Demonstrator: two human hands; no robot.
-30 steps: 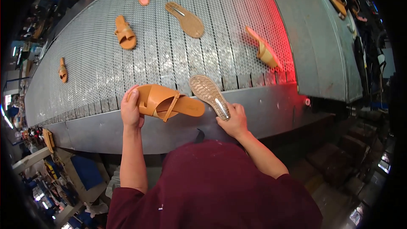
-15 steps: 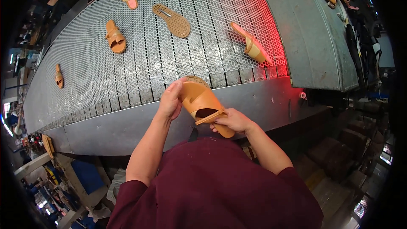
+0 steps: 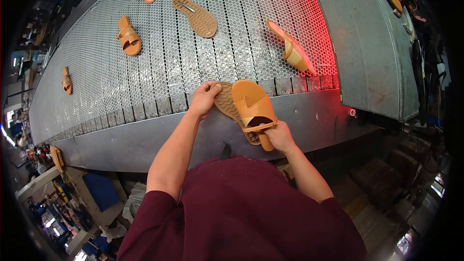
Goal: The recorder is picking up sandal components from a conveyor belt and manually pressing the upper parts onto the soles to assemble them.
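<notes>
My left hand [image 3: 204, 99] pinches the toe edge of a brown outsole [image 3: 225, 99] between thumb and fingers, its grooved tread facing up. My right hand [image 3: 281, 136] is closed round the heel end of a tan slide sandal [image 3: 255, 106], by its narrow strap. The sandal has a wide upper band and lies at a slant, toe pointing away from me. It overlaps the right side of the outsole, hiding part of it. Both pieces are held above the metal front edge [image 3: 159, 137] of a conveyor.
On the perforated conveyor belt [image 3: 164, 63] lie a loose outsole [image 3: 198, 17], a tan sandal [image 3: 129, 36], a pink-lined sandal [image 3: 292, 50] and several others. A grey metal housing [image 3: 367, 43] stands at the right, with red light glowing beside it.
The outsole has come out from beneath the sandal and now shows its tread at the left. My left hand has shifted to the outsole's toe edge, and the sandal has turned more upright.
</notes>
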